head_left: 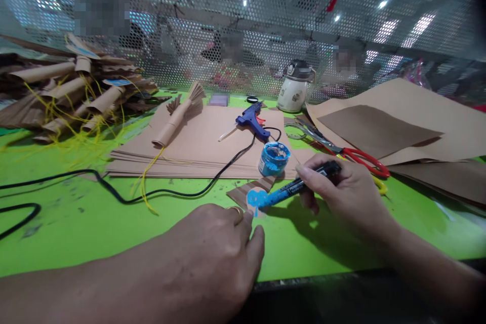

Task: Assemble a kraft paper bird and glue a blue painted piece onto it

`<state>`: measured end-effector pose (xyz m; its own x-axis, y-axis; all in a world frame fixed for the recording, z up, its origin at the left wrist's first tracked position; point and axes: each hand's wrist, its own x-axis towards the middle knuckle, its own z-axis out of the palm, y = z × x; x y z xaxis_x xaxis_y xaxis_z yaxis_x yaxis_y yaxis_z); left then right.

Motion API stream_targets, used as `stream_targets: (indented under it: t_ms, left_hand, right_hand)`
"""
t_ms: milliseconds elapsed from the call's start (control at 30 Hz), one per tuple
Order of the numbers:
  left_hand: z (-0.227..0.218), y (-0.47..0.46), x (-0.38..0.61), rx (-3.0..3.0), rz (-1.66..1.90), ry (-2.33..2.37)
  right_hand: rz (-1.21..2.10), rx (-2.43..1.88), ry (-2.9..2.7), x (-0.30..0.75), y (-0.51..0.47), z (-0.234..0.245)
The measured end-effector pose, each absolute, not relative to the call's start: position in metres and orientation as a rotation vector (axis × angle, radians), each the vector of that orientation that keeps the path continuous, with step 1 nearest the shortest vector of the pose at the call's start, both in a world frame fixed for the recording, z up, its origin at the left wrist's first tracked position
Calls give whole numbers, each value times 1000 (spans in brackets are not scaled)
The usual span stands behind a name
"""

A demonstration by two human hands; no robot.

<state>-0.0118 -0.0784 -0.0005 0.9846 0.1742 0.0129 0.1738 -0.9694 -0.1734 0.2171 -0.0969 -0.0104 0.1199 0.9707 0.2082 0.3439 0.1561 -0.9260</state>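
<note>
R hand (341, 185): closed round marker (294, 187), prob. for steady ctrl; blue-smeared end on paper pc (255, 199).
L hand (218, 250): fingers bent, tips at pc's near edge, prob. to stop it sliding; can't tell if pinching.
Paint jar (271, 166): open, prob. set close for easy reach.
Glue gun (251, 117): beyond jar, prob. parked clear.
Paper pc: just nearside of jar; small, rounded, blue up top, tan below.

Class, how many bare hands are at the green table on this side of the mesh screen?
2: the left hand, at the near edge of the blue-painted piece, and the right hand, holding the marker. None seems hidden.
</note>
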Motion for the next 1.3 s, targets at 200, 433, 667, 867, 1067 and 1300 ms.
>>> stream_targets:
  t_ms: [200, 433, 667, 867, 1067, 1300]
  left_hand:
    - [-2, -78, -12, -2955, -33, -240]
    - [-3, -78, -14, -2957, -59, -239]
    - [-3, -78, -12, -2954, -60, -243]
    - [-3, -78, -14, -2964, -45, -248]
    - [-6, -78, -14, -2980, -40, -273]
    - [-6, -78, -13, -2966, -83, -252]
  right_hand:
    - [862, -1354, -1471, 218, -95, -11]
    - [776, -1442, -1395, 214, -99, -7]
    - [792, -1396, -1429, 216, -97, -10]
    - [750, -1443, -1403, 214, -100, -7]
    - [785, -1403, -1419, 213, -98, -8]
    - [705, -1448, -1389, 214, -100, -7]
